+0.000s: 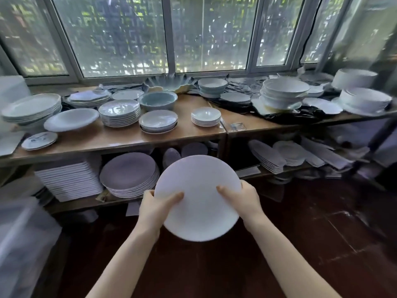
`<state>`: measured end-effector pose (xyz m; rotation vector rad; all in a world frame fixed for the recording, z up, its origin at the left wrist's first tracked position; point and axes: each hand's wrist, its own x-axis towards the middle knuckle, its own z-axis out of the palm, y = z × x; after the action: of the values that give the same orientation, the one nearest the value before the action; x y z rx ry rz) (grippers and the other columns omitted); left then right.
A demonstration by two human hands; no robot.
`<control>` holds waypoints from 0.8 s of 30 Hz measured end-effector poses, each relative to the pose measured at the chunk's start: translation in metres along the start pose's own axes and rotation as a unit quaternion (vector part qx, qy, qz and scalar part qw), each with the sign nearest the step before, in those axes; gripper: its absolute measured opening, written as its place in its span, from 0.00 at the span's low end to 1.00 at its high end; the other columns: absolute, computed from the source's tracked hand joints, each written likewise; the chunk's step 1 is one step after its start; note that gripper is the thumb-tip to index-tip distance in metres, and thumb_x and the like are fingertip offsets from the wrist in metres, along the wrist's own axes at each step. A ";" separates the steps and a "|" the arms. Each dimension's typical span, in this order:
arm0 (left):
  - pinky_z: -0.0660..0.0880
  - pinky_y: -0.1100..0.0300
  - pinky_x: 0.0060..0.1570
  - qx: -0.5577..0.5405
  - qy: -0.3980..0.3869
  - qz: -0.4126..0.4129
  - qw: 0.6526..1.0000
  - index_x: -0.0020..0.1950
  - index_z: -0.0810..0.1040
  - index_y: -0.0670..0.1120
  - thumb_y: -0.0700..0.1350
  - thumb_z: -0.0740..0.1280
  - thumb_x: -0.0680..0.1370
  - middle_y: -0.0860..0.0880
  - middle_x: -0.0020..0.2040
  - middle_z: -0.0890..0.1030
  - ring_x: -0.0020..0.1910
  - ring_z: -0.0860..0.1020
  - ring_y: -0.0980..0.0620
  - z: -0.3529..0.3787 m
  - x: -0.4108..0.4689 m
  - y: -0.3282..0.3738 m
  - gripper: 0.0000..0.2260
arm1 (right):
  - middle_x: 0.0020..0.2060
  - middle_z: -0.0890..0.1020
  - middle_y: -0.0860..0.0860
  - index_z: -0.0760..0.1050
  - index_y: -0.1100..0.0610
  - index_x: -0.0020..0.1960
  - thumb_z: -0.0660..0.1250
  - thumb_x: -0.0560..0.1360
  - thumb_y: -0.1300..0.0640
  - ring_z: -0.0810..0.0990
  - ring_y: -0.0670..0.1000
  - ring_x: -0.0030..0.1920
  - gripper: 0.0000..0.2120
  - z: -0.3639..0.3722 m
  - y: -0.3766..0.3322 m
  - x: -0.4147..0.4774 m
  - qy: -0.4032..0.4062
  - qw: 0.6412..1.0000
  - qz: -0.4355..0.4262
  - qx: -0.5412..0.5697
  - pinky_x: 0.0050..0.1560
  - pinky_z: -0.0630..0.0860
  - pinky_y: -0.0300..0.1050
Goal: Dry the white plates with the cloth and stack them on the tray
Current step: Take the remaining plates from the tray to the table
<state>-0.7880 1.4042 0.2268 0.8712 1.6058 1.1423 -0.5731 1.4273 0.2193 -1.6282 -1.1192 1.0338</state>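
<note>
Holding the white plate (199, 203) by its rim, you have your left hand (155, 208) on its left edge and your right hand (245, 201) on its right edge. Each thumb lies across the face turned toward you, and the other fingers wrap behind the plate, out of sight. The plate is in the air, tilted up toward you, above the dark red tiled floor (300, 244) and in front of the lower shelf (90, 203).

Your head view shows 2 wooden tabletops set end to end under a wide window (129, 35) with grey frames and patterned glass. On the left tabletop (120, 140), a stack of wide plates (32, 106) sits by the left edge. A pale blue bowl (158, 100) stands toward the back edge, and a small stack of saucers (205, 116) sits near the front right corner. The right tabletop (257, 123) carries black plastic sheeting (290, 116) with stacked white bowls (283, 91) on it. On the lower shelf, a stack of square white plates (71, 179) sits just beside a stack of grey round plates (129, 173).

Both sides of the picture are smeared. A pale bulky shape (21, 233) at the left is cut off by the frame, and you cannot tell what it is. The pile (322, 155) under the right tabletop is too blurred to sort out.
</note>
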 end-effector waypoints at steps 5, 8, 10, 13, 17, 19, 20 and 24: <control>0.79 0.44 0.50 0.000 0.019 0.000 1.000 0.56 0.71 0.43 0.47 0.81 0.66 0.45 0.53 0.80 0.51 0.81 0.45 0.063 0.078 0.042 0.25 | 0.49 0.84 0.56 0.80 0.61 0.53 0.79 0.69 0.52 0.83 0.56 0.48 0.18 -0.017 -0.023 0.105 0.003 1.000 -0.005 0.005 0.49 0.82 0.56; 0.79 0.48 0.42 0.015 0.022 0.003 1.000 0.56 0.72 0.43 0.48 0.80 0.66 0.46 0.51 0.80 0.49 0.81 0.47 0.093 0.123 0.064 0.26 | 0.47 0.84 0.55 0.80 0.60 0.52 0.78 0.69 0.52 0.83 0.55 0.47 0.17 -0.022 -0.032 0.160 0.001 1.000 0.003 0.007 0.50 0.82 0.57; 0.77 0.53 0.38 0.026 0.020 0.008 0.999 0.56 0.73 0.42 0.48 0.80 0.66 0.45 0.51 0.81 0.47 0.81 0.47 0.112 0.153 0.074 0.26 | 0.46 0.84 0.54 0.80 0.60 0.52 0.78 0.69 0.51 0.83 0.54 0.46 0.17 -0.024 -0.035 0.195 -0.001 1.000 0.005 0.011 0.48 0.82 0.55; 0.79 0.49 0.42 0.021 0.019 -0.007 1.000 0.55 0.72 0.43 0.47 0.80 0.66 0.45 0.51 0.81 0.48 0.81 0.46 0.138 0.199 0.083 0.24 | 0.46 0.84 0.54 0.80 0.60 0.52 0.78 0.70 0.52 0.83 0.54 0.46 0.17 -0.023 -0.037 0.248 0.002 1.000 0.013 0.009 0.47 0.82 0.54; 0.81 0.43 0.46 0.016 0.005 -0.022 1.000 0.56 0.73 0.42 0.48 0.82 0.63 0.44 0.52 0.81 0.50 0.82 0.44 0.173 0.275 0.094 0.28 | 0.46 0.85 0.54 0.80 0.58 0.51 0.79 0.68 0.51 0.84 0.54 0.47 0.17 -0.018 -0.041 0.328 -0.002 1.000 0.028 0.011 0.48 0.82 0.55; 0.79 0.50 0.42 0.007 0.011 -0.019 1.000 0.53 0.72 0.44 0.47 0.82 0.64 0.46 0.51 0.81 0.49 0.81 0.47 0.191 0.319 0.100 0.25 | 0.45 0.85 0.51 0.80 0.55 0.49 0.79 0.65 0.48 0.84 0.52 0.45 0.18 -0.012 -0.048 0.371 -0.008 1.000 0.028 0.010 0.43 0.81 0.50; 0.78 0.52 0.41 0.002 0.012 -0.016 1.000 0.52 0.72 0.45 0.46 0.82 0.64 0.47 0.51 0.80 0.48 0.81 0.48 0.200 0.342 0.104 0.24 | 0.45 0.85 0.51 0.79 0.54 0.49 0.78 0.62 0.46 0.84 0.51 0.44 0.20 -0.008 -0.052 0.393 -0.008 0.999 0.028 0.014 0.42 0.81 0.48; 0.75 0.54 0.41 0.025 0.014 -0.024 0.999 0.49 0.72 0.47 0.50 0.82 0.62 0.48 0.50 0.80 0.47 0.79 0.50 0.229 0.428 0.121 0.24 | 0.47 0.85 0.52 0.81 0.56 0.52 0.78 0.64 0.48 0.84 0.54 0.47 0.20 0.008 -0.068 0.480 -0.012 0.999 0.043 0.003 0.46 0.82 0.52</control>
<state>-0.6936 1.8942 0.1921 0.8468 1.6761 1.0897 -0.4770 1.9021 0.2107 -1.6749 -1.0686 1.1133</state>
